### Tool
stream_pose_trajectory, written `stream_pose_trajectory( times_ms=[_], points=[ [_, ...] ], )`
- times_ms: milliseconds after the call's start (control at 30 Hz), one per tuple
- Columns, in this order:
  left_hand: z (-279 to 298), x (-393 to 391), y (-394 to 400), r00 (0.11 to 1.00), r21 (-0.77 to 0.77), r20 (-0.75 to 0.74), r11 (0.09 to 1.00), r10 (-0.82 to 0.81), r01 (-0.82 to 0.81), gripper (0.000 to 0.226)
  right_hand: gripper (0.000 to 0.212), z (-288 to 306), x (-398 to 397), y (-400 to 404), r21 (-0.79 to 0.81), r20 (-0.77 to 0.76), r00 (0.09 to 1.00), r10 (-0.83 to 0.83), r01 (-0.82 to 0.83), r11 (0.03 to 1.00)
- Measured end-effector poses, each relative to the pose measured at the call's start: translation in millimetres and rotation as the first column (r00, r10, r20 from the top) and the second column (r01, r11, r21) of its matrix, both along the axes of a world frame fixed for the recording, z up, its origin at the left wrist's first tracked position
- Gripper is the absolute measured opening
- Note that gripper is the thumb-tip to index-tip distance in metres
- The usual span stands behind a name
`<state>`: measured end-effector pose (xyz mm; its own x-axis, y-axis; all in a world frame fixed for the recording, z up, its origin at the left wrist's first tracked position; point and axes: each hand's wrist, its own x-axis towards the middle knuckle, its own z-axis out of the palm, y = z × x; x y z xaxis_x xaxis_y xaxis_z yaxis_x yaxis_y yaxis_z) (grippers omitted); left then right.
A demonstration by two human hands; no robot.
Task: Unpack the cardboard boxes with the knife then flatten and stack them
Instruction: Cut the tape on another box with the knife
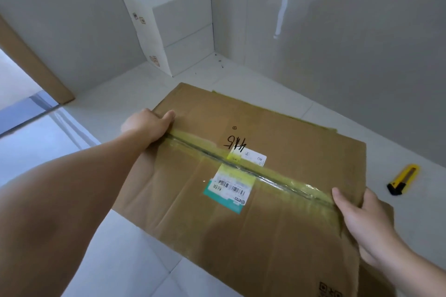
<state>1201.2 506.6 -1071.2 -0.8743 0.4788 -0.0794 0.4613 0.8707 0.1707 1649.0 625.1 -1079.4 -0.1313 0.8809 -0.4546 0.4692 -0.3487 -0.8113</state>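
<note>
A flattened brown cardboard box (284, 224) with yellowed tape along its seam and a barcode label fills the middle of the view, over the white tiled floor. My left hand (147, 125) grips its left edge, thumb on top. At the right edge my right hand (362, 219) grips the box, thumb on top near the tape. More flat cardboard (313, 125) lies underneath, its edges showing at the far side. A yellow and black utility knife (402, 179) lies on the floor to the right, apart from both hands.
Two white boxes (173, 24) stand stacked in the far corner against the grey walls. A brown door frame (31, 60) and a glass edge are at the left. White floor tiles (120, 260) show around the cardboard.
</note>
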Motion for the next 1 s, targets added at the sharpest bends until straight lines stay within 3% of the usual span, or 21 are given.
stream_pose_trajectory(
  times_ms=[100,233,300,367,467,567,667,1000],
  points=[
    [48.0,-5.4,11.3,0.996,0.000,-0.092,1.000,-0.006,0.006,0.064,0.040,42.7,-17.0,21.7,0.050,-0.058,0.998,0.001,0.002,0.999],
    [166.1,-26.9,34.8,0.949,0.032,-0.316,0.999,0.005,0.006,0.065,0.023,147.2,-40.6,67.0,0.160,-0.147,0.989,0.024,0.000,0.987],
    [223.4,-38.1,43.7,0.939,0.038,-0.343,0.999,0.000,0.013,0.069,0.013,196.4,-43.5,84.6,0.165,-0.150,0.988,0.031,-0.006,0.986],
    [249.5,-40.8,51.4,0.949,0.034,-0.314,0.999,0.004,0.007,0.072,0.018,213.3,-41.5,92.8,0.074,-0.128,0.990,0.060,-0.051,0.996],
    [219.5,-27.3,58.4,0.977,0.032,-0.213,0.999,-0.017,0.025,0.069,0.017,190.2,-44.0,86.6,0.044,-0.097,0.993,0.074,-0.070,0.997],
    [146.6,-17.9,47.6,0.989,0.157,-0.069,0.981,0.129,-0.117,0.077,0.018,149.5,-55.3,76.6,0.232,-0.110,0.990,0.091,-0.064,0.971],
    [111.7,-24.1,42.9,0.965,0.176,-0.113,0.961,0.237,-0.215,0.090,0.026,129.2,-68.1,84.7,0.314,-0.053,0.996,0.071,-0.051,0.948],
    [67.7,-34.1,18.8,0.987,0.073,0.065,0.986,0.148,-0.153,0.105,0.062,64.9,-52.5,42.6,-0.068,-0.199,0.980,-0.008,-0.006,0.998]
  ],
)
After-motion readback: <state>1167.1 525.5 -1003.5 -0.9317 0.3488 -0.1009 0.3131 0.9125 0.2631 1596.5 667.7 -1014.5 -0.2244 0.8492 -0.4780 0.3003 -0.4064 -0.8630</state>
